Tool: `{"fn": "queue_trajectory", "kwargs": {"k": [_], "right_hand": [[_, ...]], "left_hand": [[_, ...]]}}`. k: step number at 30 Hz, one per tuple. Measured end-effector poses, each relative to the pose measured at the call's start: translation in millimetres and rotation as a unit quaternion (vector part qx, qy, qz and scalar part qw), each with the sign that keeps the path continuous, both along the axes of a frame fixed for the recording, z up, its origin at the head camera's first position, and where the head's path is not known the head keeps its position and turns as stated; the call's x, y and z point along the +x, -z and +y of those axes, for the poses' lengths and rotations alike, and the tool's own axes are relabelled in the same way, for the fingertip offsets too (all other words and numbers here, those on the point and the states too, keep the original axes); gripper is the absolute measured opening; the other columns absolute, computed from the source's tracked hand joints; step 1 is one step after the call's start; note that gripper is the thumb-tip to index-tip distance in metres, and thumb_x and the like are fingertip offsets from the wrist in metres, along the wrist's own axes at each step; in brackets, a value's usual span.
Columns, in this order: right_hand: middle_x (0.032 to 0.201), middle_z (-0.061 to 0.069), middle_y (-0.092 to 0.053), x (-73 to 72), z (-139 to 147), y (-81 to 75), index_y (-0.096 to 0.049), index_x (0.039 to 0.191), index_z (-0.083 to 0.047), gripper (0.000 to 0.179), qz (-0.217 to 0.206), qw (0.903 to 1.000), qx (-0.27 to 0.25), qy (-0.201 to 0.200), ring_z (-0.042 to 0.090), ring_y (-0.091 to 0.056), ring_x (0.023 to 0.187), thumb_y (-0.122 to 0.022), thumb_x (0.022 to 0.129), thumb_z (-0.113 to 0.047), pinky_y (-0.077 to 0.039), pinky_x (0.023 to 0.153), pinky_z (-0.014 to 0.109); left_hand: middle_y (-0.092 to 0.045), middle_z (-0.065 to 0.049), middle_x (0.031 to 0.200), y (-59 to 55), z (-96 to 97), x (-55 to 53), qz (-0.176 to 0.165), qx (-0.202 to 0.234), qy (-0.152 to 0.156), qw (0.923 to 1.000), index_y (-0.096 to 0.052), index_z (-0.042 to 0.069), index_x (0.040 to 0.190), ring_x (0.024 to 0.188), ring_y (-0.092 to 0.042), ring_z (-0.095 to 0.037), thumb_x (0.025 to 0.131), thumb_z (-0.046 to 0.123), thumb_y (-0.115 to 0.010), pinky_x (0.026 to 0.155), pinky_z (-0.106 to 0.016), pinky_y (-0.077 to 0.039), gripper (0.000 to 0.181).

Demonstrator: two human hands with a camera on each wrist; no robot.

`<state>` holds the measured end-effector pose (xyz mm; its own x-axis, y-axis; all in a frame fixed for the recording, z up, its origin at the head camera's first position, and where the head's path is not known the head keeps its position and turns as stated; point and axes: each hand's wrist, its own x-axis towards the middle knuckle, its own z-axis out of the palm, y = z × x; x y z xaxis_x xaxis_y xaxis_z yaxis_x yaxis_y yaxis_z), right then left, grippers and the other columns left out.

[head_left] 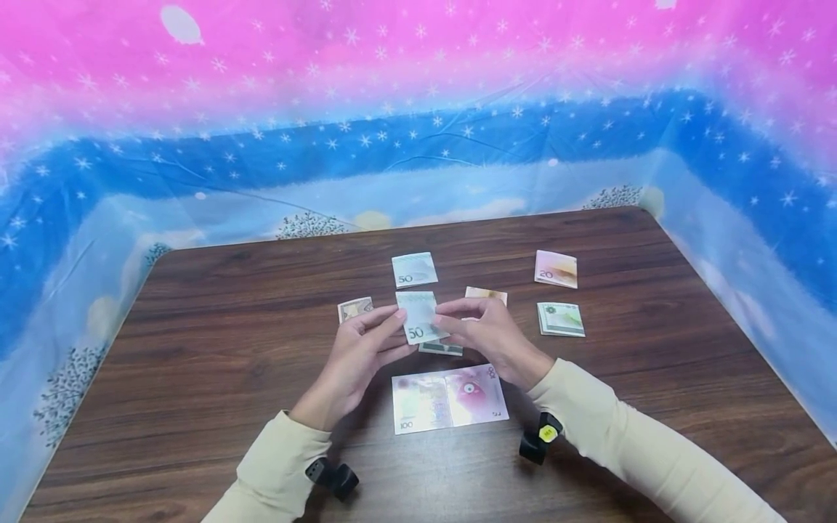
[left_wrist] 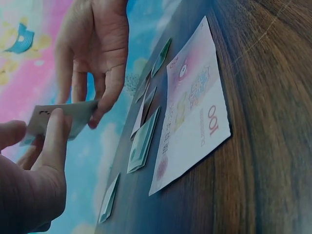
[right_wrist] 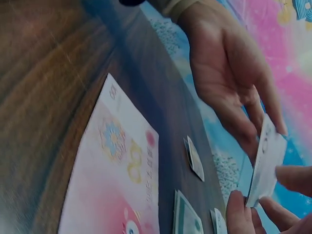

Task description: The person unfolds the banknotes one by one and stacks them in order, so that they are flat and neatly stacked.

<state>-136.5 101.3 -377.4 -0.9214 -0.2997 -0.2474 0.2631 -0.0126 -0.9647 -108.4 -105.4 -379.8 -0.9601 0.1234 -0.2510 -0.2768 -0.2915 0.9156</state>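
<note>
A folded pale green banknote (head_left: 418, 319) marked 50 is held up above the table between both hands. My left hand (head_left: 362, 349) pinches its left side, thumb on the near face. At its right side, the fingertips of my right hand (head_left: 492, 335) pinch the note too. Both wrist views show the folded note (left_wrist: 80, 117) (right_wrist: 268, 156) between the two hands. Below the hands lies an unfolded pink banknote (head_left: 425, 407) marked 100, with a crease across its middle. A folded green note (head_left: 442, 349) lies partly hidden under the held one.
On the brown table (head_left: 229, 349) lie more folded notes: a green 50 (head_left: 414, 269) at the back, a brownish note (head_left: 354, 309) at left, an orange note (head_left: 487, 295) partly behind the right hand, a 20 note (head_left: 556, 269) and a green note (head_left: 561, 319) at right.
</note>
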Motion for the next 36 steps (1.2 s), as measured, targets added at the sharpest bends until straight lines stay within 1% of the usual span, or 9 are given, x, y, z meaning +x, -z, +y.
{"fn": "queue_trajectory", "kwargs": {"k": [5, 8, 11, 16, 21, 25, 30, 33, 36], "right_hand": [[0.131, 0.018, -0.062, 4.6, -2, -1.1, -0.063, 0.129, 0.002, 0.046, -0.015, 0.9994, -0.025, -0.016, 0.026, -0.069, 0.108, -0.077, 0.091, -0.018, -0.055, 0.099, 0.046], [0.135, 0.017, -0.058, 7.2, -4, -3.2, -0.06, 0.133, 0.001, 0.052, -0.019, 0.9992, -0.028, -0.023, 0.029, -0.067, 0.112, -0.079, 0.09, -0.022, -0.054, 0.101, 0.049], [0.137, 0.018, -0.057, 9.1, -5, -4.9, -0.058, 0.136, 0.001, 0.057, -0.025, 0.9989, -0.026, -0.032, 0.031, -0.066, 0.116, -0.08, 0.089, -0.025, -0.052, 0.102, 0.05], [0.137, 0.018, -0.059, 11.0, -6, -5.2, -0.058, 0.137, 0.0, 0.061, -0.025, 0.9984, -0.016, -0.048, 0.03, -0.065, 0.117, -0.082, 0.087, -0.026, -0.051, 0.104, 0.048], [0.133, 0.016, -0.062, 11.6, -5, -5.6, -0.059, 0.137, 0.0, 0.06, -0.02, 0.9979, -0.011, -0.06, 0.027, -0.066, 0.114, -0.083, 0.086, -0.024, -0.049, 0.106, 0.048], [0.129, 0.018, -0.065, 11.1, -1, -7.7, -0.056, 0.138, 0.003, 0.058, -0.024, 0.9968, -0.024, -0.073, 0.029, -0.065, 0.118, -0.079, 0.089, -0.02, -0.047, 0.108, 0.047], [0.13, 0.019, -0.064, 9.7, 4, -14.0, -0.051, 0.14, 0.005, 0.058, -0.048, 0.9959, -0.028, -0.071, 0.03, -0.063, 0.121, -0.075, 0.092, -0.016, -0.049, 0.107, 0.04], [0.131, 0.022, -0.062, 8.4, 7, -17.8, -0.049, 0.141, 0.008, 0.054, -0.061, 0.9957, -0.033, -0.061, 0.03, -0.064, 0.119, -0.069, 0.094, -0.01, -0.05, 0.105, 0.04], [0.132, 0.026, -0.058, 7.2, 9, -21.3, -0.043, 0.142, 0.011, 0.054, -0.066, 0.9957, -0.042, -0.05, 0.028, -0.066, 0.113, -0.063, 0.094, -0.004, -0.05, 0.106, 0.043]], "left_hand": [[-0.069, -0.017, 0.117, -0.2, 5.7, -0.9, 0.018, 0.011, 0.011, 0.9997, -0.06, -0.004, 0.129, 0.101, -0.072, -0.027, 0.1, 0.013, -0.065, 0.093, -0.043, -0.059, 0.035], [-0.069, -0.017, 0.118, -0.8, 8.8, -1.3, 0.029, 0.006, 0.017, 0.9994, -0.06, -0.004, 0.126, 0.103, -0.071, -0.028, 0.099, 0.015, -0.066, 0.094, -0.043, -0.058, 0.034], [-0.07, -0.019, 0.119, -1.1, 11.2, -1.7, 0.033, -0.001, 0.019, 0.9993, -0.061, -0.003, 0.124, 0.104, -0.072, -0.028, 0.098, 0.015, -0.068, 0.095, -0.043, -0.057, 0.032], [-0.068, -0.025, 0.122, -1.8, 13.5, -2.4, 0.036, -0.02, 0.016, 0.999, -0.062, -0.001, 0.122, 0.099, -0.073, -0.027, 0.095, 0.015, -0.072, 0.093, -0.042, -0.058, 0.032], [-0.069, -0.024, 0.12, -2.1, 13.0, -3.1, 0.038, -0.04, 0.018, 0.9983, -0.063, -0.001, 0.125, 0.095, -0.074, -0.025, 0.095, 0.016, -0.073, 0.09, -0.041, -0.06, 0.037], [-0.069, -0.024, 0.121, -2.8, 10.1, -2.7, 0.039, -0.044, 0.03, 0.9978, -0.06, -0.001, 0.131, 0.1, -0.073, -0.027, 0.097, 0.015, -0.07, 0.091, -0.041, -0.059, 0.04], [-0.066, -0.025, 0.123, -4.9, 6.7, -1.9, 0.038, -0.057, 0.04, 0.9969, -0.054, 0.0, 0.139, 0.101, -0.072, -0.029, 0.1, 0.016, -0.064, 0.091, -0.043, -0.059, 0.044], [-0.063, -0.025, 0.125, -6.6, 5.0, -1.7, 0.039, -0.053, 0.036, 0.9972, -0.052, -0.001, 0.141, 0.099, -0.072, -0.029, 0.102, 0.014, -0.058, 0.091, -0.044, -0.059, 0.042], [-0.061, -0.025, 0.126, -8.4, 3.2, -1.3, 0.043, -0.053, 0.027, 0.9973, -0.052, -0.004, 0.14, 0.096, -0.072, -0.027, 0.103, 0.011, -0.052, 0.09, -0.044, -0.06, 0.04]]}}
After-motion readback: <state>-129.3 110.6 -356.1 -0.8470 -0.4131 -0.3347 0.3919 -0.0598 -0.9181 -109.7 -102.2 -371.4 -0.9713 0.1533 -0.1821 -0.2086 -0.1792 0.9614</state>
